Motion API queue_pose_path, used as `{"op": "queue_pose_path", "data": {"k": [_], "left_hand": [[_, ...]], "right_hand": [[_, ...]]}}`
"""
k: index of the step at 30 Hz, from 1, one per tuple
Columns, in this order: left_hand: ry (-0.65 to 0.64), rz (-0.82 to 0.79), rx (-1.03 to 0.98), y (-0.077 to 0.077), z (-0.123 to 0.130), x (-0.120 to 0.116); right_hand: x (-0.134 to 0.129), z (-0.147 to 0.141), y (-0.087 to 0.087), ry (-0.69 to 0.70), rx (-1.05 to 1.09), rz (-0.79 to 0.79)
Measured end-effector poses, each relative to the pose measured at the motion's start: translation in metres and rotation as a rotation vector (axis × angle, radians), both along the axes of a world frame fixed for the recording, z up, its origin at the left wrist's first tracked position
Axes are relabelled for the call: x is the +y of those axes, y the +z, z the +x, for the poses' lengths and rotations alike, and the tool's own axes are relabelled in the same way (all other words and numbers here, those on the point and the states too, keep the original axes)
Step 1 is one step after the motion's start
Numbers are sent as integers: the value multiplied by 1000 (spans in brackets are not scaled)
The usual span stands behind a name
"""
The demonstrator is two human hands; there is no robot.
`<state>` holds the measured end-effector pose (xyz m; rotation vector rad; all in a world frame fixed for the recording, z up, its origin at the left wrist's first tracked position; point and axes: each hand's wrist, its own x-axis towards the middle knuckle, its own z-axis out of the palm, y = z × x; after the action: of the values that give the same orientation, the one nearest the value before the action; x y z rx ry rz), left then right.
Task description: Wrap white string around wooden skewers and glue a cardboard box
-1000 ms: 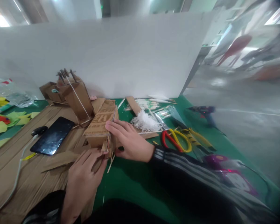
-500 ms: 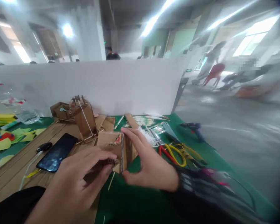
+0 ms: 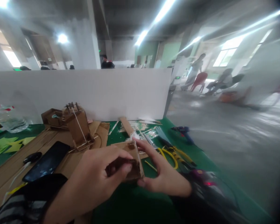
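A small cardboard box [image 3: 136, 155] is between my hands above the green table [image 3: 121, 199]. My left hand [image 3: 95, 174] pinches a brown cardboard part at its near left side, thumb and forefinger together. My right hand [image 3: 163, 171] grips the right edge of the box, with fingers at its top and thumb at its lower corner. The inside of the box is mostly hidden behind my left fingers. A taller cardboard structure [image 3: 78, 129] with sticks and a white strip stands upright to the left, on a large cardboard sheet [image 3: 25, 152].
A black phone [image 3: 46, 161] and a mouse [image 3: 32, 158] lie at left, near paper scraps [image 3: 14, 146] and a plastic bottle [image 3: 16, 121]. Pliers [image 3: 179, 158], thin sticks [image 3: 140, 125] and a glue gun [image 3: 183, 132] lie at right. A white partition [image 3: 84, 90] stands behind; people are beyond.
The view has shifted, and both hands with the box now appear further right and slightly lower. The box is tilted differently, showing less of its broad face.
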<state>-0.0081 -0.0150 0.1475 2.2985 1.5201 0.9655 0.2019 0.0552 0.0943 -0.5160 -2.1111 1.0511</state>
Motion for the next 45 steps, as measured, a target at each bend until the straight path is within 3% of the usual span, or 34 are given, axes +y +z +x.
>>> {"op": "queue_pose_path", "data": {"k": [6, 13, 20, 34, 45], "left_hand": [[-59, 49, 34, 5, 7, 9], [-63, 55, 18, 8, 17, 13], [-27, 56, -2, 13, 18, 12], [-31, 22, -22, 5, 15, 16], [44, 0, -10, 0, 19, 15]], "right_hand": [[14, 2, -9, 166, 148, -249], [16, 2, -11, 244, 260, -375], [14, -3, -11, 221, 275, -409], [15, -6, -23, 216, 289, -488], [16, -7, -27, 245, 300, -468]]}}
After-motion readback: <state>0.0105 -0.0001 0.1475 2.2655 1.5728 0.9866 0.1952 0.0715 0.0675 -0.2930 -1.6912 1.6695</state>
